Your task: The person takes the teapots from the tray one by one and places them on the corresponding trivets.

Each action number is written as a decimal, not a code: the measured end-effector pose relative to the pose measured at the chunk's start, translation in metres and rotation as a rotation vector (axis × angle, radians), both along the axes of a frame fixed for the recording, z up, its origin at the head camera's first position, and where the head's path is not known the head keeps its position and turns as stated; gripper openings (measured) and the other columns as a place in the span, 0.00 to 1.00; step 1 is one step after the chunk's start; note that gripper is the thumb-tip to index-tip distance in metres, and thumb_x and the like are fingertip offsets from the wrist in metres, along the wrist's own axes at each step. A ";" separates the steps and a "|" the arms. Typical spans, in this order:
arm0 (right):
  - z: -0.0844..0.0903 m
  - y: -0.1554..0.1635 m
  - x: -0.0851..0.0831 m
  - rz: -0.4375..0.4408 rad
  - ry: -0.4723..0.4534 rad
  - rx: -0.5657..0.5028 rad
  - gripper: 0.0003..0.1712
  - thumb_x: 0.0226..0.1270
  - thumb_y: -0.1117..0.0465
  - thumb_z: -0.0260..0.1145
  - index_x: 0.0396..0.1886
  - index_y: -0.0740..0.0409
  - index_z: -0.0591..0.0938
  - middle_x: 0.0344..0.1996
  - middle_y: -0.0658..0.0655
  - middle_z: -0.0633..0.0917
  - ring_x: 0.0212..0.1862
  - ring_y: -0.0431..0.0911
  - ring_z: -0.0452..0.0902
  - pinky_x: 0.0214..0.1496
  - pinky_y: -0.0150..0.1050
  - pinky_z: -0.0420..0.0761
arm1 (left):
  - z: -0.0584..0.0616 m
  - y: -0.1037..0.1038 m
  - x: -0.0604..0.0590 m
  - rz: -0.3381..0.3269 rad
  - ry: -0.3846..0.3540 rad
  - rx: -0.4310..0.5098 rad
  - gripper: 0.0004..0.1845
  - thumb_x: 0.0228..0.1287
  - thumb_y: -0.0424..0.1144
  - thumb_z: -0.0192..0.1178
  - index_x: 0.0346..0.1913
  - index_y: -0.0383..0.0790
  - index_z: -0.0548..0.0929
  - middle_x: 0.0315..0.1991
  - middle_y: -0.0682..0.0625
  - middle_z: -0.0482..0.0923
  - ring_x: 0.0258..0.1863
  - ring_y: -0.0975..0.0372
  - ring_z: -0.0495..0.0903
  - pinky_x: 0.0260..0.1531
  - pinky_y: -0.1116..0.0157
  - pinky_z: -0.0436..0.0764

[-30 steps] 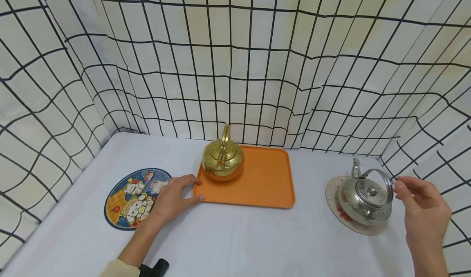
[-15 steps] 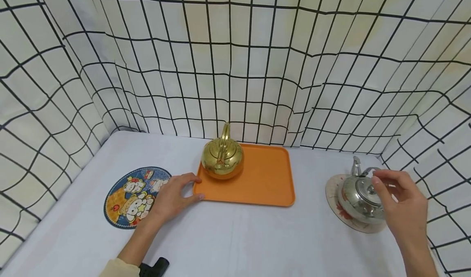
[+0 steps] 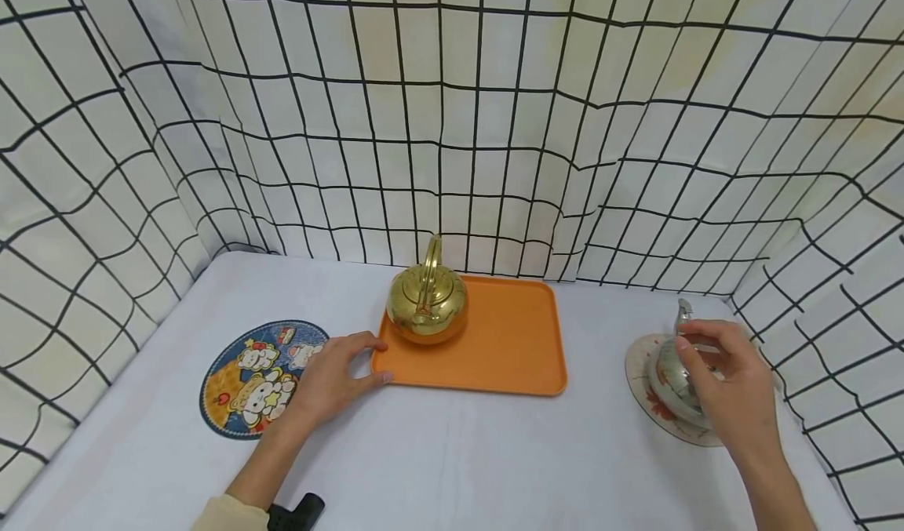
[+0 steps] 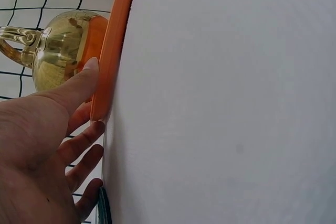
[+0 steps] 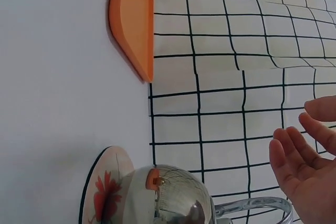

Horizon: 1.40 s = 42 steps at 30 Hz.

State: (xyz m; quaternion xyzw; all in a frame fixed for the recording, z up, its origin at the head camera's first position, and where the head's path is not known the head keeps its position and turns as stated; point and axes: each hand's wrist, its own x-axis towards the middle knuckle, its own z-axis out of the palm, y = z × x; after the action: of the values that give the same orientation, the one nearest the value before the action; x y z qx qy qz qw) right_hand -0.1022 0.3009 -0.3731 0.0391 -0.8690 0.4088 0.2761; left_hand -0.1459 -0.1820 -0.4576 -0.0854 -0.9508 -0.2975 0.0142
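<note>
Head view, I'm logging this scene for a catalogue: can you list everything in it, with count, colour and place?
Gold kettle: 1, gold, on the tray's far left corner.
Tray: 1, orange, middle of the table.
Silver kettle: 1, silver, on the plate at right, partly hidden by the right hand.
Plate: 1, pale with red flower print, right side of the table.
Mat: 1, round, blue with cartoon print, left of the tray.
Table: 1, white.
Curtain: white with black grid, round the table.
Left hand: 1, touching the tray's near left corner.
Right hand: 1, over the silver kettle; grip unclear.
</note>
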 end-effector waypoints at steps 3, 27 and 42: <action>-0.004 -0.003 0.000 0.025 -0.013 0.028 0.14 0.71 0.74 0.66 0.55 0.64 0.83 0.47 0.33 0.79 0.51 0.25 0.76 0.52 0.11 0.74 | -0.001 0.000 0.000 0.003 -0.008 0.002 0.24 0.63 0.52 0.74 0.60 0.51 0.86 0.68 0.47 0.81 0.71 0.42 0.73 0.70 0.34 0.70; -0.018 -0.033 -0.008 0.091 -0.209 0.050 0.15 0.77 0.61 0.66 0.60 0.56 0.82 0.52 0.53 0.83 0.46 0.22 0.76 0.39 0.19 0.80 | -0.001 0.000 -0.001 -0.004 0.001 -0.003 0.24 0.63 0.52 0.74 0.60 0.51 0.86 0.67 0.46 0.82 0.71 0.41 0.73 0.71 0.34 0.70; -0.028 -0.041 -0.019 0.144 -0.258 0.064 0.16 0.78 0.58 0.64 0.61 0.56 0.81 0.56 0.55 0.84 0.53 0.23 0.73 0.52 0.14 0.74 | -0.001 0.000 0.000 -0.002 0.008 0.000 0.23 0.63 0.52 0.74 0.59 0.51 0.86 0.67 0.48 0.82 0.71 0.42 0.73 0.70 0.35 0.71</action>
State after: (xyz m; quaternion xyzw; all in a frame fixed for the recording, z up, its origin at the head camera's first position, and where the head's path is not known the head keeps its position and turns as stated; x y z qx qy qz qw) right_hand -0.1209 0.2602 -0.4007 0.0572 -0.9047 0.4013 0.1310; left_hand -0.1459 -0.1824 -0.4584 -0.0874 -0.9507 -0.2972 0.0178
